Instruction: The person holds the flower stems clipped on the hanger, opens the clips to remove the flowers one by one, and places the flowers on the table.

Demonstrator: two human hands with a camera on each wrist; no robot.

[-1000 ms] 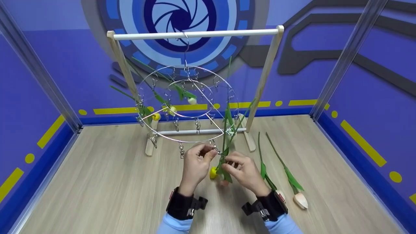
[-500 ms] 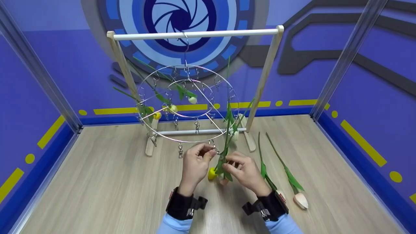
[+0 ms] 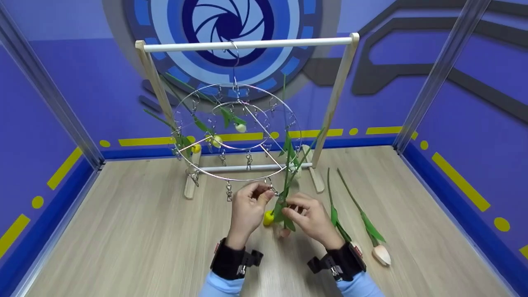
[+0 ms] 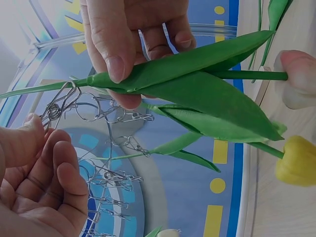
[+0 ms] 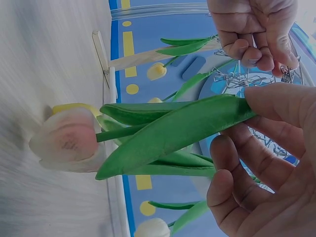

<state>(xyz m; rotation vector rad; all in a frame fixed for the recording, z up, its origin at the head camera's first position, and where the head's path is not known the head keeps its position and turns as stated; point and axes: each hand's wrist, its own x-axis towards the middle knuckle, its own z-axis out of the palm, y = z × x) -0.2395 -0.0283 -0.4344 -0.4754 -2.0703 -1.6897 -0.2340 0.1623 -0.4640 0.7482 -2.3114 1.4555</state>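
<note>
My left hand [image 3: 251,210] pinches a wire clip [image 4: 59,106] at the near side of a round metal drying hanger [image 3: 229,180]. Close beside it, my right hand [image 3: 309,216] holds a pink-white artificial tulip [image 5: 66,140] by the stem and leaf base, thumb against the green leaf [image 5: 182,128]. Its bloom points down and its stem rises past the clip. In the left wrist view the clip's jaws lie across the stem; whether they grip it I cannot tell. A yellow tulip [image 4: 296,160] hangs bloom-down just behind.
The hanger hooks over a white bar [image 3: 288,42] on a wooden stand. Several tulips, including a white one [image 3: 240,128] and a yellow one [image 3: 196,148], hang from it among bare clips [image 3: 229,192]. Two tulips lie on the table at right, one with a pale pink bloom [image 3: 381,255].
The hanger and its hanging tulips sway slightly, and the tall stem by my hands shifts a little left. Both hands stay almost in place, still holding the clip and the tulip.
</note>
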